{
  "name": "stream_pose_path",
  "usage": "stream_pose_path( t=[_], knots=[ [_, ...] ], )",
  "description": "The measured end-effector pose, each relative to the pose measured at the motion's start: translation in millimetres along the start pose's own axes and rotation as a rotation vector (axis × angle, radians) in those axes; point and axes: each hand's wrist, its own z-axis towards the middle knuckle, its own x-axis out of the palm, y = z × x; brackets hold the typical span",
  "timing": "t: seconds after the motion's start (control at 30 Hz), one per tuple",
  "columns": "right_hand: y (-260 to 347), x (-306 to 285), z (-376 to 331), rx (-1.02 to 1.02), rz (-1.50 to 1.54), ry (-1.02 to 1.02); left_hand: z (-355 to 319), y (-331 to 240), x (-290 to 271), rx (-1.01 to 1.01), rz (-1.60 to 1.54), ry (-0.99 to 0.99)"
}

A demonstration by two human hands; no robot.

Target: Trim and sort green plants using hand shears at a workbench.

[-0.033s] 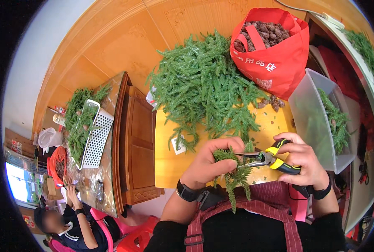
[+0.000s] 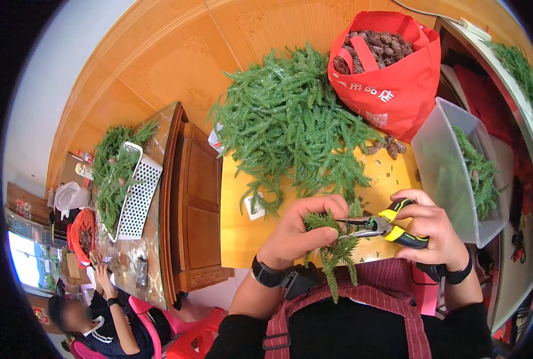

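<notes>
My left hand [image 2: 305,230] is closed round a green artificial pine sprig [image 2: 338,262], whose needled tips hang below the fingers and stick out above them. In my right hand [image 2: 434,226] are long-nose pliers [image 2: 391,228] with yellow and black handles, fingers wrapped on the grips. The jaws are parted and reach left to the sprig beside my left thumb. What lies between the jaws is too small to tell. Beyond my hands, a large heap of pine sprigs [image 2: 290,119] covers the far part of the yellow table [image 2: 236,239].
A red bag [image 2: 392,90] of pine cones stands at the back right, with a few loose pine cones [image 2: 389,145] before it. Right of the table is a clear plastic bin [image 2: 452,173] holding sprigs. At left, another person [image 2: 93,317] sits by a table with a white basket [image 2: 137,194].
</notes>
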Motion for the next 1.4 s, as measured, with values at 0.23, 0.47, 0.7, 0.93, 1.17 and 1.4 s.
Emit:
stream_pose_path(
  t=[0.23, 0.47, 0.7, 0.93, 1.17, 1.4],
  knots=[
    [5, 1, -2, 0.02, -0.068, -0.075, 0, -1, -1, 0.067, 0.113, -0.073],
    [5, 0, -1, 0.002, -0.153, -0.081, 0, -10, 4, 0.212, 0.482, -0.163],
    [2, -3, 0, -0.011, -0.158, -0.041, -5, -6, -4, 0.106, 0.291, -0.082],
    [1, 0, 1, 0.011, -0.033, -0.05, -3, -3, -2, 0.095, 0.233, -0.099],
    [-2, -1, 0, -0.014, -0.019, -0.054, -4, -3, -9, 0.101, 0.174, 0.021],
    [-1, -3, 0, -0.018, -0.035, -0.044, -4, -3, -9, 0.055, 0.121, 0.025]
  ],
)
